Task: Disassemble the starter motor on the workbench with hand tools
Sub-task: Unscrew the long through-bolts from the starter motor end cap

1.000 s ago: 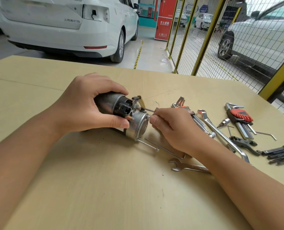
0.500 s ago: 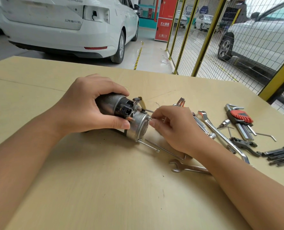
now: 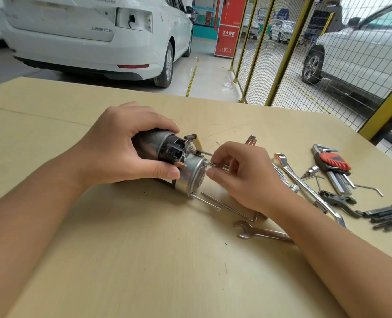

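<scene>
Silver-capped motor (image 3: 167, 159) is clamped at frame centre by the left hand (image 3: 121, 145); a small bolt (image 3: 209, 164) on its end is pinched by the right hand (image 3: 243, 173).

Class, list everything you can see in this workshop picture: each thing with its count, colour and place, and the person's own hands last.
starter motor: one, dark and silver, bench centre
long bolt: one, silver, sticking out of motor's near end
open spanner: one, silver, near right forearm
long wrench: one, chrome, right of hands
hex key set: one, red holder, right
hex key set, second: one, green holder, right edge
workbench: one, tan
car: one, white, behind bench
fence: yellow frame, right background
left hand: grips motor
right hand: fingertips pinch small screw at motor's end cap
</scene>
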